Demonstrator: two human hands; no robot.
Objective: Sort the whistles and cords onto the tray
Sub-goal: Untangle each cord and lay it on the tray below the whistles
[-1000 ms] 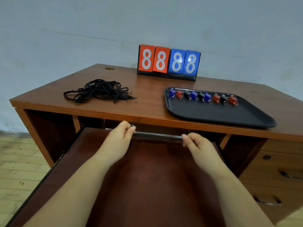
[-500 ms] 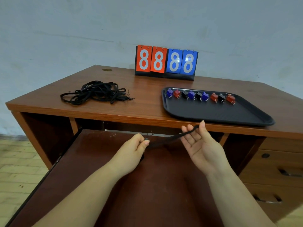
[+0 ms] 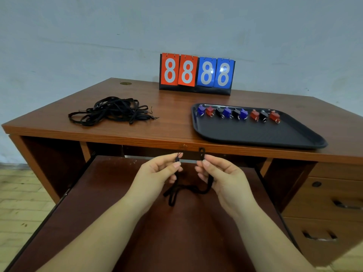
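Desk (image 3: 161,122): brown wood-grain top, standing against the wall.
Cable hole (image 3: 126,83): round, brass-coloured, near the far left corner of the desk top.
Scoreboard (image 3: 197,74): flip type, upright on a black base at the far edge of the desk; two red cards and two blue cards, each showing 8.
Pull-out shelf (image 3: 110,216): dark reddish-brown, extended below the desk top.
Drawers (image 3: 326,211): stacked at the right, with dark handles and a round lock.
Wall (image 3: 176,26): pale grey-blue.
Floor (image 3: 21,203): light wood boards.
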